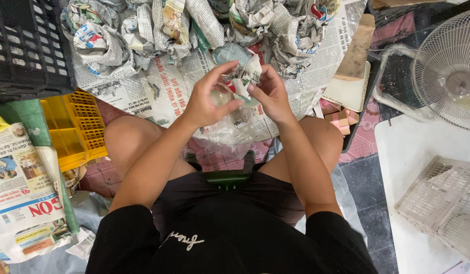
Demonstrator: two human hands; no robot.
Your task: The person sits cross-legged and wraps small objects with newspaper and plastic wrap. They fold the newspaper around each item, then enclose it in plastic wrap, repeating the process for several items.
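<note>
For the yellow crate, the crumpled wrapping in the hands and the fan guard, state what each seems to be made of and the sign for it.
Yellow crate: moulded plastic, by its even glossy lattice.
Crumpled wrapping: newspaper, matte, printed and creased.
Fan guard: thin pale spokes, probably coated wire, possibly plastic.

Home packing workshop: tiled floor (369, 175), newspaper-wrapped bundles (159, 25), plastic crates (75, 127), fan (448, 71).

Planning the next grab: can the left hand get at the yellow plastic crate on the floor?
Probably yes: the yellow plastic crate lies just beyond the left knee, nothing between, though the left hand now holds a pale round object.
</note>
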